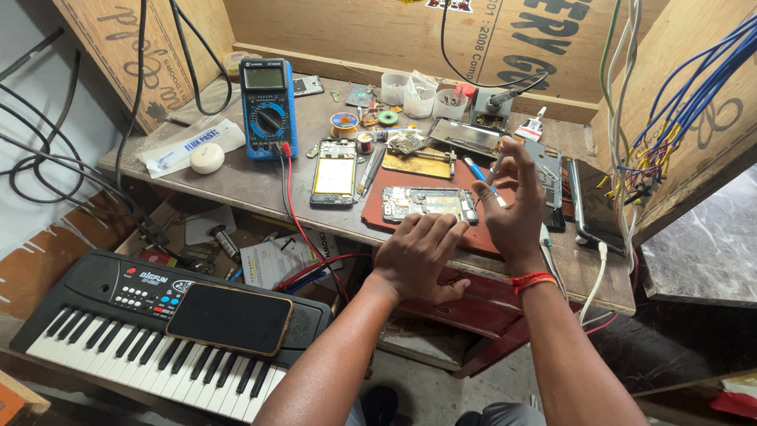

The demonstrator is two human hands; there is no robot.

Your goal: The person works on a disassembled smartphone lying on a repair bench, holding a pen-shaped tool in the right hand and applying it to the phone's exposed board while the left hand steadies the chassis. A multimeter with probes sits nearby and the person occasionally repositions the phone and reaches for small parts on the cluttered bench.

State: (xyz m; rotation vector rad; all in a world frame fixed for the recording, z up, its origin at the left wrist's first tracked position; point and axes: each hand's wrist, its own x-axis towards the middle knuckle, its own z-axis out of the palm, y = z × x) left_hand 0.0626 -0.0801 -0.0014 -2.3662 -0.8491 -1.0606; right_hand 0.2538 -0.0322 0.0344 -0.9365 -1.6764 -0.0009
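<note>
On the red mat [394, 185] at bench centre, the opened phone [430, 203] lay flat, back cover off, board exposed. Left hand [418, 256] rested palm-down just in front of it, fingertips [432, 223] touching its near edge; the hand was flat and held nothing. Right hand [512, 207] hovered above the phone's right end, fingers pinched closed on a blue-handled tool [478, 172] angled down toward the board. I couldn't tell from here whether the tip actually touched it. Red thread band [530, 281] on the right wrist.

Left of the mat: a second stripped phone [333, 173] with a yellowish panel, tweezers [369, 173] beside it. Further left, the blue multimeter [268, 106], red lead [290, 189] trailing off the front of the wooden bench [236, 177], plus a white paste tube [193, 146] and a round white puck [206, 158].

Behind the mat: solder spool [344, 121], small plastic cups [418, 96], a metal tray [465, 136]. At right, a dark phone [595, 205] on a white cable [595, 276], under a bundle of blue wires [694, 79].

Below the bench: black keyboard [142, 331] with a dark phone [229, 318] lying face up on it.
</note>
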